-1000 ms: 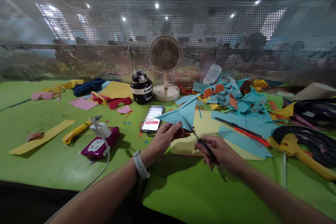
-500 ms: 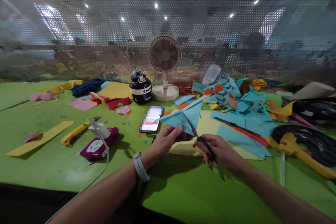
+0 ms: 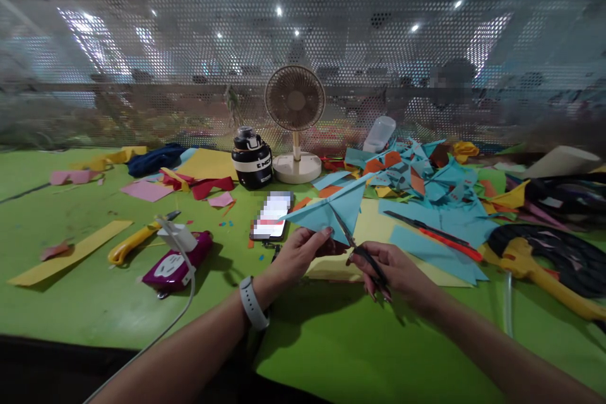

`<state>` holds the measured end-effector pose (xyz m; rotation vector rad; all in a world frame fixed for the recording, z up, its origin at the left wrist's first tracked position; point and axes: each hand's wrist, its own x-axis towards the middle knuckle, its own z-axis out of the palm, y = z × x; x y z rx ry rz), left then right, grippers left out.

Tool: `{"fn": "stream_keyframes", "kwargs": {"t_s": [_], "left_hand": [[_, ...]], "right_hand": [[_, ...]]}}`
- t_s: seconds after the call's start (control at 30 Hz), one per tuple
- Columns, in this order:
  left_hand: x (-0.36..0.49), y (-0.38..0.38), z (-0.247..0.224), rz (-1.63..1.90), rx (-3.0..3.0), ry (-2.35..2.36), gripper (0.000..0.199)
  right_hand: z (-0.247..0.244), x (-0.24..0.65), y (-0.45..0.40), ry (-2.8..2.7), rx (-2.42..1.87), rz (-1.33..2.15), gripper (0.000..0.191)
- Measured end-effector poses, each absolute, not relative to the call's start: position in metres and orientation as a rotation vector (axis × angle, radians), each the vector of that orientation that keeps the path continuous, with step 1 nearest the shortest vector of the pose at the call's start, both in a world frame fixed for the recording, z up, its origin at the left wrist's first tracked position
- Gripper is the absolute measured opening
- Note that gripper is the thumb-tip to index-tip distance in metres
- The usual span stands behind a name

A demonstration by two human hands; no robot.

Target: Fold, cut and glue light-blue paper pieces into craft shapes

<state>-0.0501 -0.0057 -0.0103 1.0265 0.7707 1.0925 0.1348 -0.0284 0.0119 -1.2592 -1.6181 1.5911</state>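
Note:
My left hand (image 3: 303, 254) pinches the lower edge of a folded piece of light blue paper (image 3: 351, 207) between thumb and fingers. The paper is held up above the table, its long thin point reaching left. My right hand (image 3: 389, 268) grips a pair of scissors (image 3: 365, 257) with dark handles. Their blades lie against the blue paper, pointing up and to the left. Beneath the hands are pale yellow sheets (image 3: 379, 227). A phone (image 3: 271, 216) with a lit screen lies just beyond my left hand.
A fan (image 3: 296, 98) and a black bottle (image 3: 252, 161) stand at the back. Blue and orange scraps (image 3: 426, 170) pile up at right, near a black pen (image 3: 416, 223). On the left lie a yellow-handled cutter (image 3: 135, 241) and a purple power strip (image 3: 177, 265) with a white cable.
The view has shifted very slightly. Both hands, the blue paper and the scissors stay in nearly the same position.

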Motion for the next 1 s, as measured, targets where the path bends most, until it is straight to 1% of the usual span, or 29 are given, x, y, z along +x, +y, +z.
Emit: {"fn": "stream_keyframes", "kwargs": {"t_s": [0.53, 0.8, 1.0], "left_hand": [[-0.0509, -0.0048, -0.0130, 1.084, 1.076, 0.754, 0.035], [-0.0506, -0.0065, -0.0109, 1.061, 1.072, 0.794, 0.038], [-0.0516, -0.0030, -0.0109, 1.104, 1.047, 0.844, 0.038]], "right_hand": [[0.0118, 0.1349, -0.0281, -1.644, -1.263, 1.587, 0.050], [0.0051, 0.1384, -0.0266, -1.683, -1.280, 1.513, 0.039], [0.0091, 0.1431, -0.0239, -1.669, -1.316, 1.571, 0.045]]}}
